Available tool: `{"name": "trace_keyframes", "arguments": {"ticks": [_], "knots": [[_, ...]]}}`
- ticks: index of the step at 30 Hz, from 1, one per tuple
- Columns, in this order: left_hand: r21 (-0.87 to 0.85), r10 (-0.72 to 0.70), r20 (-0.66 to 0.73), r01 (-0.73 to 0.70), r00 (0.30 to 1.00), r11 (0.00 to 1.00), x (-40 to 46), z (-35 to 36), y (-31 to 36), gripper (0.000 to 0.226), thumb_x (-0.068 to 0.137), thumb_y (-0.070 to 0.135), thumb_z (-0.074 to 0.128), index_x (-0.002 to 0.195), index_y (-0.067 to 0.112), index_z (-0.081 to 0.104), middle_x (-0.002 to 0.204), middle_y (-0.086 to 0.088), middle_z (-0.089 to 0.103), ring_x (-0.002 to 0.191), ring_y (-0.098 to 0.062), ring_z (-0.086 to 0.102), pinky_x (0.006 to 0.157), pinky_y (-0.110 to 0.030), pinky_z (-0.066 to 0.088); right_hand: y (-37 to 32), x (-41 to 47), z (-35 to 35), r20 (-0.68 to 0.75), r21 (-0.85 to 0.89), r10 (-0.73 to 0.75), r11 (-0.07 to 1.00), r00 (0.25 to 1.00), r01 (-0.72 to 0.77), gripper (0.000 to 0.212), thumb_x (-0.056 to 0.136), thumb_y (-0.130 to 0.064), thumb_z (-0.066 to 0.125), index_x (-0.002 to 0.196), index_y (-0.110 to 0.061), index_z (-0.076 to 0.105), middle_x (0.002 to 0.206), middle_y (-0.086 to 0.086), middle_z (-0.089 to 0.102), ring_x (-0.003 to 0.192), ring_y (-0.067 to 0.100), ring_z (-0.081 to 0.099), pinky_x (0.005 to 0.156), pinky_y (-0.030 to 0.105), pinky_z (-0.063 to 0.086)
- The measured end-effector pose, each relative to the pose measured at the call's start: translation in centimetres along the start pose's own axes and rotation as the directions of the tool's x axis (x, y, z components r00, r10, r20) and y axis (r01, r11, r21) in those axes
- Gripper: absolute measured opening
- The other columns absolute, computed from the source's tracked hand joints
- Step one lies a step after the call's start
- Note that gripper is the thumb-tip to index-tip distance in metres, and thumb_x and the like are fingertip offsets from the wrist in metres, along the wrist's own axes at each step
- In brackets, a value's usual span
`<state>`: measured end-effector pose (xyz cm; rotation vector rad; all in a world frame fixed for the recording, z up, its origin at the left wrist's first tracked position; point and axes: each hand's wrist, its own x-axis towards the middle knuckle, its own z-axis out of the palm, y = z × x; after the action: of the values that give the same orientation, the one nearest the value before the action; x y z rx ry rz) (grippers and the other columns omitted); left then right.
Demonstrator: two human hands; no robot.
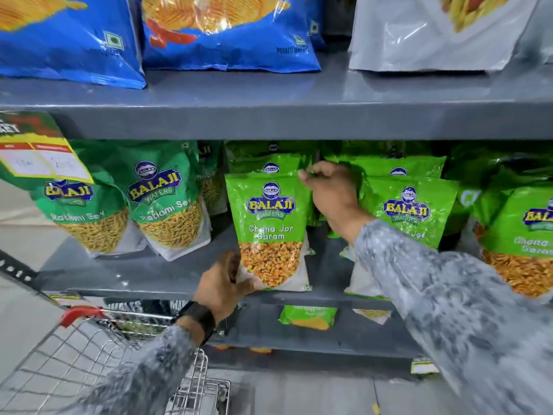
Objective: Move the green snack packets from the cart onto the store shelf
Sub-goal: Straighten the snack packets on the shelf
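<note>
A bright green snack packet [270,229] stands upright at the front of the grey middle shelf [125,280]. My left hand [227,284] grips its lower left corner. My right hand [332,194] reaches in beside its top right edge, between it and the row of matching green packets [408,211] to the right; its fingers are curled and whether they pinch a packet is hidden. More of the same packets stand behind the held one. The wire cart [89,348] with a red handle is at the lower left; its contents are not visible.
Darker green sev packets [163,205] fill the shelf's left side under a hanging price tag [39,157]. Blue chip bags [227,31] and a white bag [434,31] sit on the shelf above. Another green packet [308,316] lies on the shelf below.
</note>
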<state>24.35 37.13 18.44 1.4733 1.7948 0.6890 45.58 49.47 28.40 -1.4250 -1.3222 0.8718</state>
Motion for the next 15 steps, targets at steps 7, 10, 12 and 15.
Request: {"name": "trace_keyframes", "arguments": {"ticks": [7, 10, 12, 15], "knots": [[-0.334, 0.061, 0.103, -0.023, 0.993, 0.942, 2.0, -2.6, 2.2, 0.054, 0.078, 0.032, 0.086, 0.126, 0.023, 0.062, 0.108, 0.002, 0.079, 0.100, -0.018, 0.074, 0.078, -0.026, 0.058, 1.3, -4.3, -0.6, 0.112, 0.084, 0.168, 0.981, 0.979, -0.177, 0.081, 0.076, -0.043, 0.082, 0.144, -0.016, 0.048, 0.126, 0.000, 0.065, 0.112, 0.017, 0.062, 0.096, 0.030, 0.047], [-0.367, 0.052, 0.124, -0.003, 0.991, 0.930, 3.4, -3.8, 3.7, 0.052, 0.079, 0.024, 0.083, 0.127, 0.018, 0.064, 0.114, 0.000, 0.078, 0.109, -0.018, 0.072, 0.094, -0.030, 0.060, 3.5, -7.0, -0.4, 0.275, 0.063, 0.258, 0.956, 0.926, -0.285, 0.079, 0.062, -0.029, 0.093, 0.131, -0.018, 0.057, 0.114, -0.001, 0.072, 0.107, 0.021, 0.069, 0.089, 0.032, 0.052], [-0.311, 0.024, 0.135, 0.019, 0.990, 0.950, 3.7, -3.8, 3.6, 0.059, 0.075, 0.021, 0.086, 0.129, 0.014, 0.064, 0.121, -0.005, 0.077, 0.118, -0.026, 0.070, 0.104, -0.046, 0.056, 4.9, -7.3, 0.3, 0.229, 0.040, 0.268, 0.958, 0.936, -0.284, 0.054, 0.061, -0.013, 0.094, 0.106, -0.019, 0.065, 0.096, -0.001, 0.073, 0.095, 0.021, 0.070, 0.085, 0.034, 0.056], [-0.313, -0.013, 0.025, 0.020, 1.000, 0.950, 3.9, -2.9, 3.2, 0.052, 0.080, 0.001, 0.081, 0.128, 0.003, 0.063, 0.124, -0.016, 0.074, 0.118, -0.033, 0.069, 0.106, -0.051, 0.054, 6.3, -7.2, 1.0, 0.103, 0.059, 0.232, 0.969, 0.967, -0.239, 0.039, 0.064, -0.006, 0.090, 0.082, -0.023, 0.061, 0.079, -0.002, 0.067, 0.081, 0.023, 0.066, 0.081, 0.042, 0.057]]}}
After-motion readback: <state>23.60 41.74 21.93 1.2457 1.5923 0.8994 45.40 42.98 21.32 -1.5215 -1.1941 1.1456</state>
